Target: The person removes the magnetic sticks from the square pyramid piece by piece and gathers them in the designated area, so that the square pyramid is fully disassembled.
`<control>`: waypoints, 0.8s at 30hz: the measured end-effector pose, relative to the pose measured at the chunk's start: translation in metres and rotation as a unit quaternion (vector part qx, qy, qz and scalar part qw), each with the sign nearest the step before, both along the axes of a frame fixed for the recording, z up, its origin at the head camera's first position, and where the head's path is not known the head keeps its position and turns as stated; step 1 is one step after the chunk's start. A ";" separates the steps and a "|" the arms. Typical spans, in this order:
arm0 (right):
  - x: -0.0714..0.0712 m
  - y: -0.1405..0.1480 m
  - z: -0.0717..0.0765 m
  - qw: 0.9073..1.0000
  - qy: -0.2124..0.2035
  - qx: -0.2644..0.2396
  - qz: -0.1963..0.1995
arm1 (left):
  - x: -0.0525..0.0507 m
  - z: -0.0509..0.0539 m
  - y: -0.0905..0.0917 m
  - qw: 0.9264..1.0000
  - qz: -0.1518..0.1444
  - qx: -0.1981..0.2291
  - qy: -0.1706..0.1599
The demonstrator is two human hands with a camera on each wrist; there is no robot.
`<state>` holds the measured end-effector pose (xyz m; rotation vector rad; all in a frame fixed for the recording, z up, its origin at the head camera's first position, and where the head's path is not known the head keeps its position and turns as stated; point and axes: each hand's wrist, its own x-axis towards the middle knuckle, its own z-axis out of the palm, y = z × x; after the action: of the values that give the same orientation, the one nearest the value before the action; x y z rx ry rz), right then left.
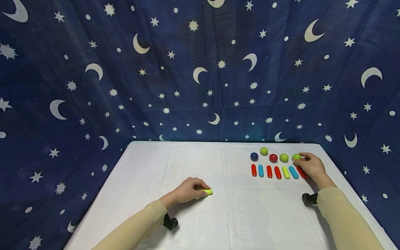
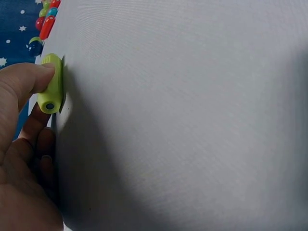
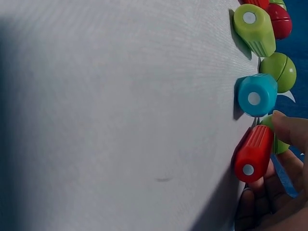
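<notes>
My left hand [image 1: 186, 190] pinches a yellow-green magnetic rod [image 1: 208, 191] between thumb and fingers, at the middle of the white table. In the left wrist view the rod [image 2: 54, 89] shows a round metal dot at its near end. At the table's far right, my right hand [image 1: 314, 169] pinches a green ball [image 1: 296, 157] at the end of the back row. Just in front of that ball lies a red rod [image 3: 254, 154], partly under the hand in the head view. A blue rod [image 1: 293, 172] lies to its left.
Behind the rods sit a dark blue ball [image 1: 254, 156], a red ball [image 1: 273, 158] and two more green balls [image 1: 284, 157]. Several red, blue and yellow-green rods [image 1: 269, 171] stand in a row before them. A star-printed cloth [image 1: 200, 104] hangs behind the white table [image 1: 237, 222].
</notes>
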<state>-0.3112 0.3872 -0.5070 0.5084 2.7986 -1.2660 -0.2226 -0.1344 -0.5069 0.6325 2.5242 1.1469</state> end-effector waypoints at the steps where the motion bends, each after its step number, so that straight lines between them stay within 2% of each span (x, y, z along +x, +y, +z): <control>1: 0.000 0.000 0.000 1.000 0.000 -0.001 0.000 | 0.000 0.000 0.000 1.000 -0.002 0.002 0.001; 8: 0.006 -0.001 0.007 1.000 0.013 0.007 -0.011 | -0.001 0.001 0.002 1.000 -0.015 0.001 0.007; 12: 0.014 0.000 0.014 0.999 0.046 0.025 -0.014 | -0.003 0.004 0.005 0.998 -0.026 -0.042 0.048; 15: 0.022 0.001 0.023 0.996 0.080 0.040 -0.002 | -0.005 0.011 0.009 0.989 -0.037 -0.099 0.099; 18: 0.032 -0.002 0.034 0.991 0.119 0.051 0.021 | -0.007 0.020 0.015 0.973 -0.051 -0.168 0.148; 21: 0.045 -0.011 0.045 0.986 0.151 0.055 0.050 | -0.011 0.030 0.023 0.959 -0.061 -0.225 0.162; 22: 0.049 -0.015 0.049 0.984 0.159 0.055 0.059 | -0.012 0.032 0.027 0.956 -0.063 -0.237 0.158; 24: 0.058 -0.023 0.056 0.981 0.172 0.056 0.075 | -0.016 0.036 0.035 0.959 -0.060 -0.244 0.134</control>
<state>-0.2535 0.3638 -0.4513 0.0809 3.1286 -1.2776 -0.2391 -0.0992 -0.4712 0.8284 2.7904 0.3826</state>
